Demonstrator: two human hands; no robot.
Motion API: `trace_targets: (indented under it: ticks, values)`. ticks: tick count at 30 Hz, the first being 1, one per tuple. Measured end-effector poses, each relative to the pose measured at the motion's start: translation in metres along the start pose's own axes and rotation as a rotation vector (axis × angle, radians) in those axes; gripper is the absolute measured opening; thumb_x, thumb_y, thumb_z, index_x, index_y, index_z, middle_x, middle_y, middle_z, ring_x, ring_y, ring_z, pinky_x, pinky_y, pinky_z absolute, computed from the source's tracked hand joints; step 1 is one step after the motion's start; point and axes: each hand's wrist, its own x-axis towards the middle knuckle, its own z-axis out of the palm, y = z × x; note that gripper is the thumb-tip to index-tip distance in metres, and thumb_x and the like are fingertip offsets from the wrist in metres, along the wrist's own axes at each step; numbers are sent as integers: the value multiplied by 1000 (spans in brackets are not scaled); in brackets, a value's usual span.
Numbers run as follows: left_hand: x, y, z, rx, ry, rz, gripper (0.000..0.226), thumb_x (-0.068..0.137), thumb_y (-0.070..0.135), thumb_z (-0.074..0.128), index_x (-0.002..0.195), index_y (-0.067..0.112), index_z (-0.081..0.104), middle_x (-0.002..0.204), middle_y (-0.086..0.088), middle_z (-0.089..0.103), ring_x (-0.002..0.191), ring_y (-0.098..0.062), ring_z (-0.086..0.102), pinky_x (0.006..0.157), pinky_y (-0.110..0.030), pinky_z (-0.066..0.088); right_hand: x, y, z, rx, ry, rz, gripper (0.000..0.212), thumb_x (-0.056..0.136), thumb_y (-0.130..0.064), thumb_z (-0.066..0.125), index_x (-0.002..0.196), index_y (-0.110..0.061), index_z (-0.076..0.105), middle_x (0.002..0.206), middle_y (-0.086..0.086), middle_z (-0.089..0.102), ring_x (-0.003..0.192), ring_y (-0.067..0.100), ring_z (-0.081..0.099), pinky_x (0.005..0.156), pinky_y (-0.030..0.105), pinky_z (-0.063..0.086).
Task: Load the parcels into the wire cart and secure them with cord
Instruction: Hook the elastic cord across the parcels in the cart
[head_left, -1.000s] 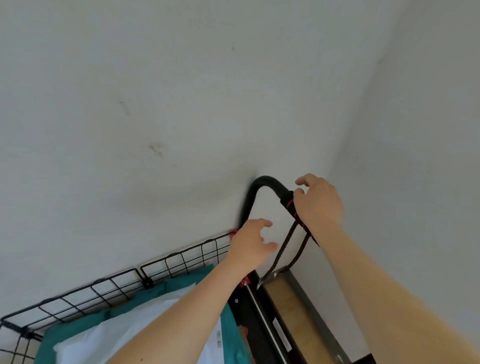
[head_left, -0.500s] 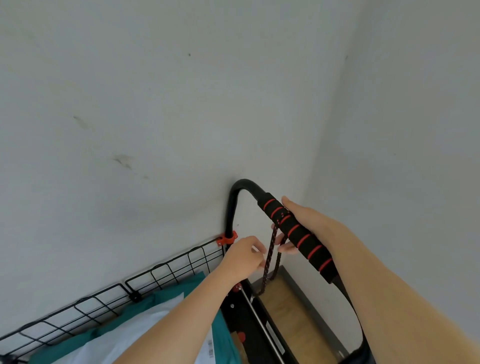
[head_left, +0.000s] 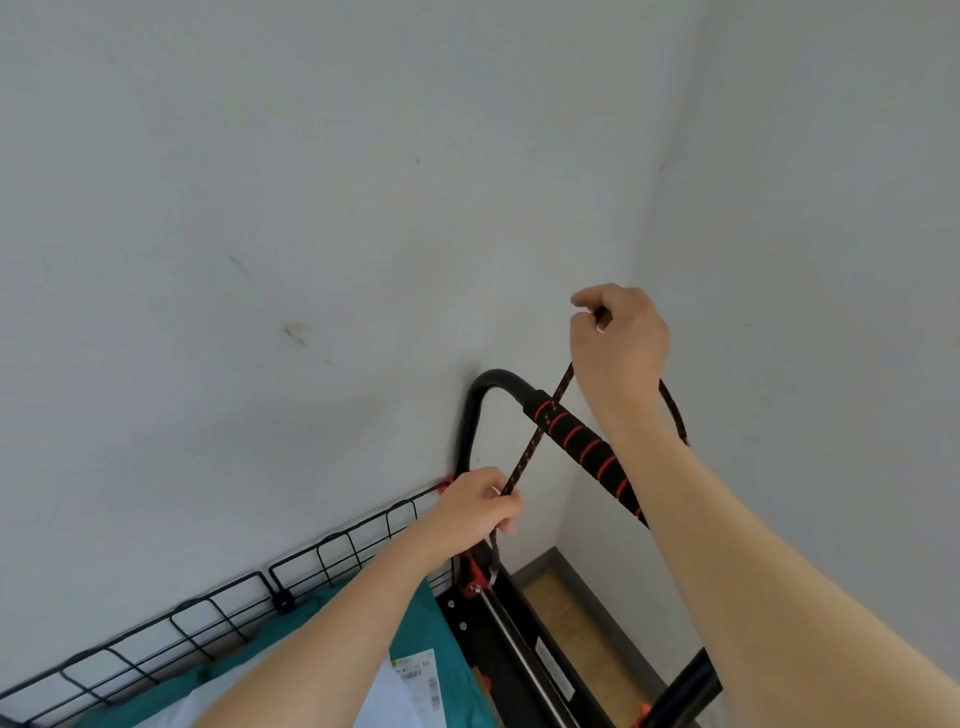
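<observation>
The cord (head_left: 529, 447) crosses the foam cart handle (head_left: 582, 447), pinched high in the right hand (head_left: 618, 343) and gripped lower by the left hand (head_left: 475, 506). Its right strand disappears behind the right forearm. The parcels (head_left: 431, 629) lie in the wire cart (head_left: 283, 603), mostly cut off at the near left.

Left hand (head_left: 475, 512), right hand (head_left: 618, 343): both bare. Left forearm (head_left: 332, 639), right forearm (head_left: 753, 561) bare too, wrist to the view's lower edge.

Your black wire cart (head_left: 283, 601) stands on a wooden floor (head_left: 582, 618), close against the pale wall (head_left: 311, 260). Inside it you have a teal parcel (head_left: 426, 621), and a white parcel (head_left: 402, 693) with a printed label lies on it.
</observation>
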Motion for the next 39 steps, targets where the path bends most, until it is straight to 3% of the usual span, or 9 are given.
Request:
trace_targets:
  ticks: [6,12,16,20,24,26,30,33,39]
  values:
    - [-45,-34,-42,20,190,-19,5,89,16,59,84,18,60,82,3,65,76,-6,61,69,-17,45,-24,-80,2,164,49,-177,49,74,14,40,102,-15,70,107,-5,54,98,8,48,79,11,36]
    - [-94,-91,-86,157,281,-166,18,92,21,54,83,9,64,86,-8,70,78,-16,61,79,-32,50,-56,-141,16,301,35,-272,55,69,16,35,100,-13,71,99,-10,48,95,8,48,74,5,35]
    - [-131,-115,-106,-29,419,-268,29,98,15,44,76,8,61,74,-4,66,64,-13,61,59,-14,48,-83,-141,37,264,-87,-248,58,72,19,34,104,-13,70,105,-7,52,101,13,53,84,17,44]
    - [-166,-126,-126,-437,576,-354,33,100,21,42,80,2,60,66,-13,64,58,-22,59,57,-28,46,-118,-119,72,162,-210,-193,35,85,7,50,104,-14,70,110,1,60,103,18,55,88,26,45]
    - [-193,-136,-139,-498,618,-344,32,101,21,40,83,5,62,70,-10,64,62,-18,61,61,-28,51,-152,-89,98,-18,-328,-90,23,90,-10,54,100,-17,73,96,2,69,99,24,57,79,34,50]
    - [-202,-141,-143,-571,619,-339,31,101,20,41,86,5,63,74,-9,65,68,-19,63,68,-31,53,-162,-83,102,-10,-375,6,23,92,-15,52,100,-17,73,85,4,70,83,26,63,69,37,54]
    - [-213,-143,-149,-840,628,-282,30,100,16,42,85,3,64,79,-10,65,78,-22,63,74,-33,53,-176,-94,106,113,-641,258,31,98,-29,45,88,-15,71,60,2,60,48,11,46,46,23,37]
    - [-215,-137,-155,-1067,627,-199,27,100,13,42,86,1,62,89,-11,65,89,-23,63,82,-36,51,-193,-101,112,26,-931,194,27,94,-33,53,82,-18,72,51,-2,53,37,4,40,45,18,32]
    - [-217,-121,-169,-984,608,-145,22,98,25,48,86,18,66,110,5,64,122,-14,47,106,-47,34,-238,-114,134,-25,-1282,73,22,77,-38,75,92,-22,74,53,-9,56,46,-1,49,54,14,38]
